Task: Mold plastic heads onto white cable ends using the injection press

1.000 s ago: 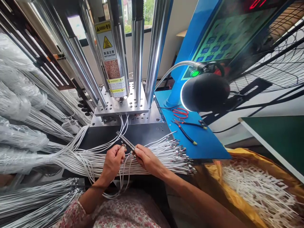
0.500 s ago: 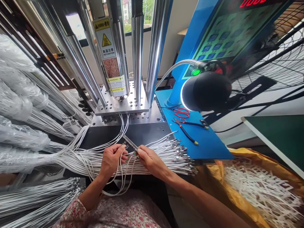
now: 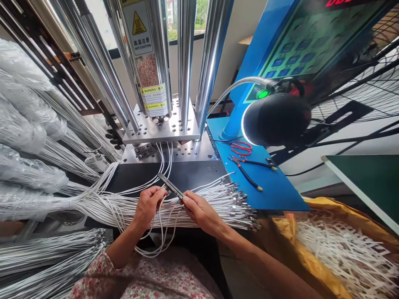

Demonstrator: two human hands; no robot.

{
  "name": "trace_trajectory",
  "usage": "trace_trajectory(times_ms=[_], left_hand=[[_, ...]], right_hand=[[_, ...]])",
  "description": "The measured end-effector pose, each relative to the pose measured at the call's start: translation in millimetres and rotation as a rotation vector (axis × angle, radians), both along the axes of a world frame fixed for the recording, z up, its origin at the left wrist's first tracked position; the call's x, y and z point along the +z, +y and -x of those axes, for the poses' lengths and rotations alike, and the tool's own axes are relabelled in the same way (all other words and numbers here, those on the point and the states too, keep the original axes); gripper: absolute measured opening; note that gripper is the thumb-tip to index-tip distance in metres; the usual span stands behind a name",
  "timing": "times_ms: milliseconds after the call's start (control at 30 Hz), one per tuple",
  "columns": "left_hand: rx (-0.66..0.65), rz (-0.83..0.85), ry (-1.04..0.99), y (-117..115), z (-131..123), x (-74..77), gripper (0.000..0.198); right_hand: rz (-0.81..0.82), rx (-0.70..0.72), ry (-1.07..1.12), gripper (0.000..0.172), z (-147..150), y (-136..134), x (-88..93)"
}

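My right hand (image 3: 201, 211) is closed around the lower end of a slim metal bar (image 3: 170, 185), which slants up and to the left. Against the bar's side, my left hand (image 3: 149, 207) pinches a white cable (image 3: 161, 216) by its end; the fingers partly hide that end. A few cables loop down beneath both hands. Under them lies a thick bundle of white cables (image 3: 121, 211), with metal connectors (image 3: 240, 199) at its right end. Behind the bar, several cables run into the press, below its upper plate (image 3: 174, 128).
Wire cutters (image 3: 246, 174) and red-handled scissors (image 3: 241, 147) lie on the blue table (image 3: 280, 195). A lit lamp (image 3: 274, 120) hangs over it. A yellow sack (image 3: 314, 203) of white plastic scraps stands right. Plastic-wrapped cable bundles (image 3: 31, 170) crowd the left. The press carries a hot-caution label (image 3: 139, 31).
The press's upper plate has risen slightly, showing more of a metal block beneath it. The view has shifted a little. Both hands keep their places at the bar, with only small finger movements.
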State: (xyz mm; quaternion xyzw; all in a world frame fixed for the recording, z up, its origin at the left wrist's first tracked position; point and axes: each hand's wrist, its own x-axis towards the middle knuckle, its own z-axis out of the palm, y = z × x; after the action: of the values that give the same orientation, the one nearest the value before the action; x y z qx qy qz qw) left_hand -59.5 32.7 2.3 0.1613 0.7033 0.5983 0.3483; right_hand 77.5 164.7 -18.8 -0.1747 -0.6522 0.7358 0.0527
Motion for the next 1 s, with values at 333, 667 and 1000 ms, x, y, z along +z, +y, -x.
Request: trace_trajectory(times_ms=[333,667,1000], left_hand=[[-0.04,-0.013,0.005,0.5,0.1,2.5,0.032],[-0.054,-0.016,-0.01,-0.8,-0.7,-0.9,0.031],[-0.068,-0.018,0.018,-3.6,7.6,-0.3,0.03]], right_hand=[[0.031,0.0,0.018,0.036,-0.2,-0.8,0.6],[0.003,-0.033,0.01,0.036,-0.8,-1.2,2.8],[-0.254,0.009,0.022,0.035,-3.6,-2.1,1.4]])
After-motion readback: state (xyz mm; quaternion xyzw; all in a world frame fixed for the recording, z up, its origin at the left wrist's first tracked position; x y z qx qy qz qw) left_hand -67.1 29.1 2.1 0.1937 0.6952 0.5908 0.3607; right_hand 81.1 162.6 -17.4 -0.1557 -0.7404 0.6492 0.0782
